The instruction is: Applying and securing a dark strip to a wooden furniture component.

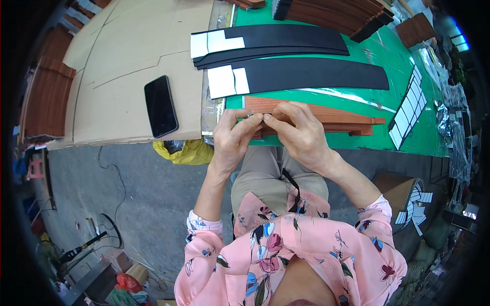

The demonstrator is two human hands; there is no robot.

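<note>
Brown strip (337, 119) on green worktop (377, 144), partly hidden by hands, long axis approx. L–R; R hand (304, 136) nearer its mid. R & L hand (230, 140) fingertips pinched tog.; can't tell on what.

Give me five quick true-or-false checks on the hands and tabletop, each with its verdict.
1. The phone lies on the cardboard. True.
2. The two hands are wide apart. False: the left hand and right hand meet at the fingertips; whatever is between them is too small to tell.
3. The black strips lie on the green surface, beyond the hands. True.
4. The white-patched sheet is left of the phone. False: the white-patched sheet is at the right end of the green surface.
5. The brown slats are nearer the person than the black strips. True.
</note>
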